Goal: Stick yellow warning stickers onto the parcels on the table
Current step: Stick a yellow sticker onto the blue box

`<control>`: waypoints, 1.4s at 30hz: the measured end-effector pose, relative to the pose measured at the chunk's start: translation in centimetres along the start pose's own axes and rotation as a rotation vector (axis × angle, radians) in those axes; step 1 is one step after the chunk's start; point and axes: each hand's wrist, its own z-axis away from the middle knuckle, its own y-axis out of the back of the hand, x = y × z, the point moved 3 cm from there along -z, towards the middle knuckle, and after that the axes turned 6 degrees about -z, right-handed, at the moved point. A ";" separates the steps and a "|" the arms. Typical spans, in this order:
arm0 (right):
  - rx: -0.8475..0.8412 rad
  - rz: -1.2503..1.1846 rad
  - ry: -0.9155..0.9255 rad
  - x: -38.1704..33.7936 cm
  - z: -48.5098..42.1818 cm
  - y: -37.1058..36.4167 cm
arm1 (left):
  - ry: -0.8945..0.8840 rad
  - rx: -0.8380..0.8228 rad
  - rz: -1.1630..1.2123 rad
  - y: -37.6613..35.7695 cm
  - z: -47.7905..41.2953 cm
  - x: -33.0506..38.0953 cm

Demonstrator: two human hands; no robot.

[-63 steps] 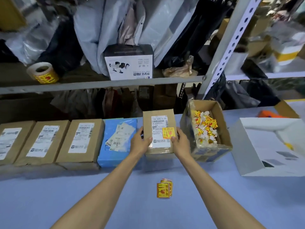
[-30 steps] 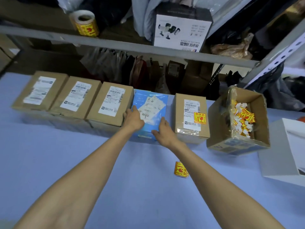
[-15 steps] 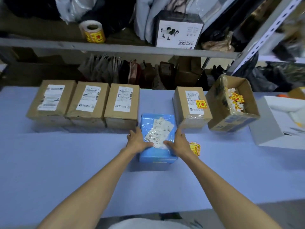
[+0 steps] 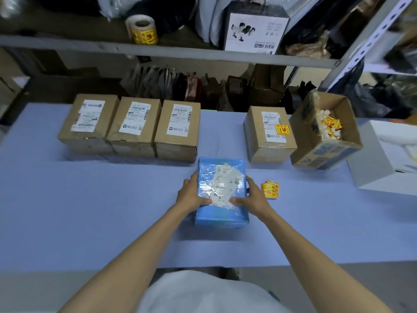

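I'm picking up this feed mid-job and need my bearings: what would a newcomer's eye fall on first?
The blue parcel in the middle of the table, gripped at its sides by the left hand and right hand. Just right of it lies a small stack of yellow stickers. Behind, one brown box already carries a sticker, while three brown boxes to the left have none.

Glossy plastic-wrapped blue parcel [image 4: 222, 190]
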 end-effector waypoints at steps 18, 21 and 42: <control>-0.027 -0.129 0.060 1.7 -0.1 0.4 | 0.101 0.202 0.259 -1.9 1.2 -0.9; -0.024 -0.129 0.036 1.6 -0.3 0.7 | 0.111 0.191 0.285 -2.1 0.7 -1.3; 0.428 0.439 0.141 5.6 -1.9 3.6 | 0.101 0.197 0.379 -3.1 0.1 -2.2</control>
